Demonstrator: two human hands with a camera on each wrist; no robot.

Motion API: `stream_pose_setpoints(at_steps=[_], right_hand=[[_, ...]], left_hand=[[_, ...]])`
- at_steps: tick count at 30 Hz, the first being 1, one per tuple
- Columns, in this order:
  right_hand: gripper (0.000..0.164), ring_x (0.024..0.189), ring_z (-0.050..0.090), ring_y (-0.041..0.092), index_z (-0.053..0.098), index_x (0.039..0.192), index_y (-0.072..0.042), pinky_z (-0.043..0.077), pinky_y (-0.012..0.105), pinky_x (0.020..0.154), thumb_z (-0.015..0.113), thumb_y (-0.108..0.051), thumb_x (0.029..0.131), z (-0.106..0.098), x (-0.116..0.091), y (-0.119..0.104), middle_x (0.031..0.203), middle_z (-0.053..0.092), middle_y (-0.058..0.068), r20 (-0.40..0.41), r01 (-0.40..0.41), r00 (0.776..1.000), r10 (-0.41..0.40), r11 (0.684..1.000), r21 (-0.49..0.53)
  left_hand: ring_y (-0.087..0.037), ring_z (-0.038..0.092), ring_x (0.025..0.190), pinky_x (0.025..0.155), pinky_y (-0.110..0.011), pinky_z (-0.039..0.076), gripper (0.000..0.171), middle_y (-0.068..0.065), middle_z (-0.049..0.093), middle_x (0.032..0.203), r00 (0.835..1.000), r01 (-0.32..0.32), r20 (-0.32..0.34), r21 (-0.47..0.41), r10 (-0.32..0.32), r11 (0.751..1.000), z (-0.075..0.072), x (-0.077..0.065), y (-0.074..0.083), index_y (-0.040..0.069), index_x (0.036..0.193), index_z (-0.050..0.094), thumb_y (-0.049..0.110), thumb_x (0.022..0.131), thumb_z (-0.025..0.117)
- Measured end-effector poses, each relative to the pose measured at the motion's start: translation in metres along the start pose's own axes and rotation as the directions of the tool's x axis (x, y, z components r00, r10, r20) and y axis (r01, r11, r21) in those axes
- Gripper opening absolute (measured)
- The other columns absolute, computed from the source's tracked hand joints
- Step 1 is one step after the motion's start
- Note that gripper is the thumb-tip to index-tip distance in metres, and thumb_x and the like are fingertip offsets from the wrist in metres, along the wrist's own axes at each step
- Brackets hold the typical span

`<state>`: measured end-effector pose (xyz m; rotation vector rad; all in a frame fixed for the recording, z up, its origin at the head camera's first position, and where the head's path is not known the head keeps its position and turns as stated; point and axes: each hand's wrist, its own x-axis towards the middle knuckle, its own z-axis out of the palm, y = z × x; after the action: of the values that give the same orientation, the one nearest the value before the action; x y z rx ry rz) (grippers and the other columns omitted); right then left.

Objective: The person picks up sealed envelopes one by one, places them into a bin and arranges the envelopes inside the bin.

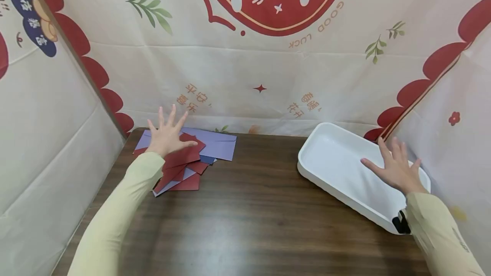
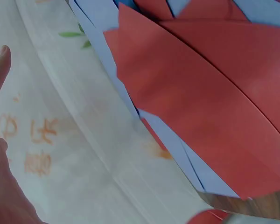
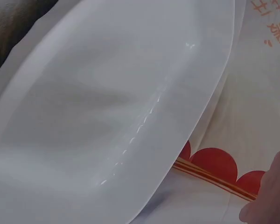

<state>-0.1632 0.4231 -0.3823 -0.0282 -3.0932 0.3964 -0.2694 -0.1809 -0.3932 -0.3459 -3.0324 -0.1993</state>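
My left hand [image 1: 166, 135], fingers spread wide, hovers over a loose pile of envelopes at the table's back left. Red envelopes [image 1: 184, 156] lie on top at mixed angles, with a lavender envelope [image 1: 218, 144] beneath them and a bit of a dark blue one [image 1: 207, 159] peeking out. In the left wrist view a large red envelope [image 2: 196, 102] overlaps pale blue-purple ones. Over the white tray [image 1: 345, 161] on the right is my right hand [image 1: 397, 168], its fingers also spread and holding nothing. The bare inside of the tray [image 3: 93, 102] fills much of the right wrist view.
A dark brown wooden table [image 1: 245, 216] carries the pile and the tray. Behind it hangs a printed cloth [image 1: 245, 67] with red scallops and leaves, and cloth walls rise at both sides. A small black object [image 1: 400, 222] sits by the right cuff at the tray's near corner.
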Motion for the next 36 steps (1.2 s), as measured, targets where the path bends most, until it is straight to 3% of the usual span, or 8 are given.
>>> stream_pose_setpoints(at_steps=[7, 11, 15, 20, 23, 30, 33, 36], right_hand=[[0.087, 0.128, -0.022, 0.046, -0.006, 0.144, -0.01, -0.013, 0.077, 0.079, 0.041, -0.056, 0.088, 0.003, -0.018, 0.018, 0.143, -0.012, 0.032, 0.014, -0.031, 0.999, 0.031, 0.999, -0.013], [0.082, 0.13, -0.01, 0.049, -0.002, 0.145, -0.008, -0.008, 0.079, 0.078, 0.04, -0.053, 0.09, 0.001, -0.029, 0.028, 0.143, -0.002, 0.034, 0.004, -0.045, 0.999, 0.045, 0.999, -0.012], [0.078, 0.13, 0.004, 0.051, 0.003, 0.144, -0.004, 0.001, 0.079, 0.079, 0.041, -0.047, 0.091, -0.003, -0.04, 0.038, 0.142, 0.006, 0.034, -0.029, -0.05, 0.998, 0.05, 0.999, 0.017], [0.077, 0.128, 0.006, 0.054, 0.006, 0.142, 0.005, 0.008, 0.069, 0.093, 0.047, -0.036, 0.092, 0.0, -0.054, 0.052, 0.138, 0.009, 0.04, -0.06, -0.011, 0.998, 0.018, 0.994, 0.111], [0.077, 0.126, 0.009, 0.056, 0.007, 0.141, 0.008, 0.012, 0.067, 0.095, 0.048, -0.034, 0.092, 0.004, -0.063, 0.06, 0.135, 0.013, 0.042, -0.071, -0.023, 0.997, 0.032, 0.991, 0.13], [0.072, 0.11, 0.029, 0.059, 0.016, 0.137, 0.012, 0.027, 0.065, 0.081, 0.048, -0.034, 0.091, 0.009, -0.086, 0.079, 0.125, 0.027, 0.045, -0.092, -0.121, 0.988, 0.125, 0.992, 0.044], [0.067, 0.103, 0.033, 0.059, 0.024, 0.133, 0.015, 0.028, 0.064, 0.081, 0.049, -0.031, 0.091, 0.012, -0.094, 0.084, 0.117, 0.033, 0.046, -0.109, -0.121, 0.986, 0.124, 0.992, 0.032], [0.058, 0.098, 0.037, 0.058, 0.036, 0.124, 0.018, 0.029, 0.063, 0.079, 0.051, -0.027, 0.09, 0.015, -0.1, 0.088, 0.111, 0.038, 0.046, -0.112, -0.117, 0.986, 0.12, 0.993, 0.034]], left_hand=[[-0.04, -0.012, 0.135, 0.092, -0.074, -0.001, 0.096, -0.01, -0.006, 0.152, 0.999, -0.042, 0.01, -0.007, 0.042, 0.999, 0.012, 0.02, 0.041, 0.026, 0.147, 0.007, 0.07, 0.074, 0.051], [-0.039, -0.008, 0.136, 0.093, -0.073, 0.004, 0.092, -0.01, -0.004, 0.152, 0.997, -0.08, 0.019, -0.01, 0.08, 0.997, 0.019, 0.031, 0.07, 0.025, 0.146, 0.011, 0.07, 0.076, 0.049], [-0.035, -0.001, 0.137, 0.098, -0.067, 0.009, 0.087, -0.01, -0.002, 0.152, 0.989, -0.135, 0.051, -0.101, 0.141, 0.986, 0.024, 0.042, 0.104, 0.022, 0.147, 0.009, 0.064, 0.081, 0.048], [-0.031, 0.014, 0.137, 0.098, -0.059, 0.027, 0.083, -0.008, 0.008, 0.152, 0.976, -0.197, 0.054, -0.193, 0.211, 0.961, 0.03, 0.057, 0.148, 0.021, 0.147, 0.009, 0.056, 0.084, 0.051], [-0.029, 0.023, 0.134, 0.096, -0.054, 0.034, 0.079, -0.008, 0.016, 0.15, 0.964, -0.251, 0.054, -0.155, 0.261, 0.956, 0.033, 0.063, 0.174, 0.019, 0.146, 0.015, 0.056, 0.085, 0.049], [-0.027, 0.037, 0.122, 0.092, -0.044, 0.041, 0.062, -0.008, 0.038, 0.137, 0.932, -0.355, 0.062, -0.031, 0.356, 0.935, 0.045, 0.068, 0.235, 0.013, 0.135, 0.041, 0.056, 0.088, 0.043], [-0.026, 0.041, 0.117, 0.087, -0.042, 0.044, 0.056, -0.007, 0.042, 0.131, 0.926, -0.375, 0.054, -0.002, 0.374, 0.927, 0.052, 0.067, 0.256, 0.017, 0.133, 0.044, 0.052, 0.09, 0.043], [-0.023, 0.043, 0.115, 0.082, -0.039, 0.046, 0.049, -0.004, 0.042, 0.128, 0.924, -0.375, 0.068, -0.03, 0.376, 0.926, 0.061, 0.066, 0.274, 0.021, 0.134, 0.042, 0.047, 0.092, 0.042]])
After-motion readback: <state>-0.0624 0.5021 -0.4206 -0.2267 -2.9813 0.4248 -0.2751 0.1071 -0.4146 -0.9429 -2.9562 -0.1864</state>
